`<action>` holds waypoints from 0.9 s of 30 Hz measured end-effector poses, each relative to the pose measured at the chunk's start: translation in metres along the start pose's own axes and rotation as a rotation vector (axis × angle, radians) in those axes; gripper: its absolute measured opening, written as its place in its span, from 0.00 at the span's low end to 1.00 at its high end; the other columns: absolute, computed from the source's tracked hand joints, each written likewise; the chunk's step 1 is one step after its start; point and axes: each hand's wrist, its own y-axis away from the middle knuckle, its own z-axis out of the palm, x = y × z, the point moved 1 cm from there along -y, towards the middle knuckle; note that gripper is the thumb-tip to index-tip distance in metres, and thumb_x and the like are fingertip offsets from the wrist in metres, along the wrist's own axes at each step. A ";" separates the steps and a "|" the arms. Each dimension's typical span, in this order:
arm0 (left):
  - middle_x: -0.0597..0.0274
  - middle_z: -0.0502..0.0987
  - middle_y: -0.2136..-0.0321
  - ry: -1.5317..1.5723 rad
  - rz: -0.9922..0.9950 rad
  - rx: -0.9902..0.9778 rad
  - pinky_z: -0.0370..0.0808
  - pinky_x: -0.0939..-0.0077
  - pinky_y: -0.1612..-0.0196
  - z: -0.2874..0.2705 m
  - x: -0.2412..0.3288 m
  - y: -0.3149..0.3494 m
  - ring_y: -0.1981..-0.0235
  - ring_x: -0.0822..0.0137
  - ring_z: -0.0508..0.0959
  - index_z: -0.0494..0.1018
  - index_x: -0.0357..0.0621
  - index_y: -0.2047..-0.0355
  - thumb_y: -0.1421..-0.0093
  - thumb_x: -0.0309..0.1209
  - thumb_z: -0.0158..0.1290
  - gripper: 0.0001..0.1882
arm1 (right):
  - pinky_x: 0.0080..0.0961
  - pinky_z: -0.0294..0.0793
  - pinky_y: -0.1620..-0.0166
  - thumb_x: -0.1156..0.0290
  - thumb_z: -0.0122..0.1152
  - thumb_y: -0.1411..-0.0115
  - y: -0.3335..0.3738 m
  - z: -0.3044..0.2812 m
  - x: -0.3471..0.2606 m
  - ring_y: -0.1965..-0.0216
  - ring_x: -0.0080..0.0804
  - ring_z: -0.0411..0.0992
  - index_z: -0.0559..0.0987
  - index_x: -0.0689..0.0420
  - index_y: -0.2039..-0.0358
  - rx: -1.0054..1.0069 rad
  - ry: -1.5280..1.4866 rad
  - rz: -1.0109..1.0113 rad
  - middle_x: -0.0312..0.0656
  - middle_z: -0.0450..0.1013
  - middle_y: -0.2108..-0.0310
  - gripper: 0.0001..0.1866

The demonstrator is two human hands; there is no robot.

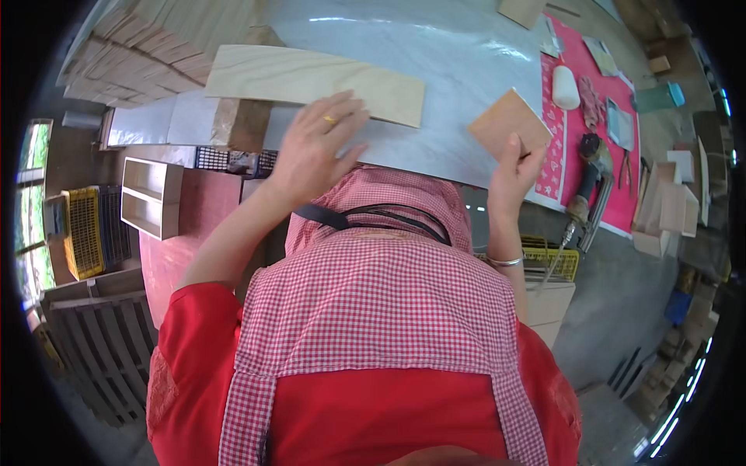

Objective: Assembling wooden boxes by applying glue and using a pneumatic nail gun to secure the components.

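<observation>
A long pale wooden board (256,74) lies on the light table, its left end over a brown taped block (241,124). My left hand (322,144) is open, fingers stretched out at the board's near edge; whether they press on it I cannot tell. My right hand (513,179) grips a flat square tan piece (501,120) between thumb and fingers, to the right of the board. The piece has a thin pale edge and is tilted; whether it is wood or an abrasive sheet I cannot make out.
Stacked thin boards (140,58) fill the table's far left. On the right, a pink patterned cloth (571,54) bears a white roll (565,87) and an air tool (587,175) with a hose. A teal-lidded container (660,97) stands beyond. A white two-compartment box (151,198) sits at left.
</observation>
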 end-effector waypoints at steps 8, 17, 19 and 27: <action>0.49 0.70 0.41 0.910 -0.293 -0.005 0.68 0.64 0.39 0.084 0.095 -0.095 0.39 0.51 0.69 0.66 0.40 0.39 0.34 0.40 0.52 0.27 | 0.25 0.70 0.55 0.71 0.51 0.30 -0.014 -0.018 -0.031 0.59 0.25 0.70 0.69 0.66 0.55 -0.027 0.027 -0.077 0.44 0.72 0.58 0.11; 0.51 0.64 0.37 2.762 -0.557 -0.262 0.63 0.60 0.33 0.081 0.109 -0.115 0.36 0.54 0.65 0.52 0.44 0.31 0.26 0.42 0.35 0.27 | 0.35 0.74 0.50 0.77 0.62 0.41 0.009 0.009 -0.062 0.49 0.38 0.71 0.74 0.66 0.48 -0.220 0.431 -0.655 0.48 0.72 0.48 0.20; 0.51 0.63 0.36 2.557 -0.585 -0.264 0.63 0.59 0.33 0.081 0.105 -0.115 0.37 0.54 0.66 0.52 0.44 0.31 0.27 0.42 0.36 0.28 | 0.36 0.74 0.49 0.77 0.65 0.44 0.008 0.010 -0.061 0.47 0.43 0.71 0.73 0.67 0.45 -0.308 0.424 -0.655 0.50 0.71 0.46 0.25; 0.50 0.63 0.37 1.587 -0.447 -0.194 0.64 0.58 0.35 0.100 0.106 -0.099 0.43 0.52 0.72 0.55 0.44 0.32 0.31 0.43 0.47 0.31 | 0.33 0.74 0.59 0.72 0.58 0.37 0.007 -0.002 -0.048 0.60 0.45 0.73 0.74 0.67 0.53 -0.308 0.115 0.019 0.53 0.70 0.56 0.14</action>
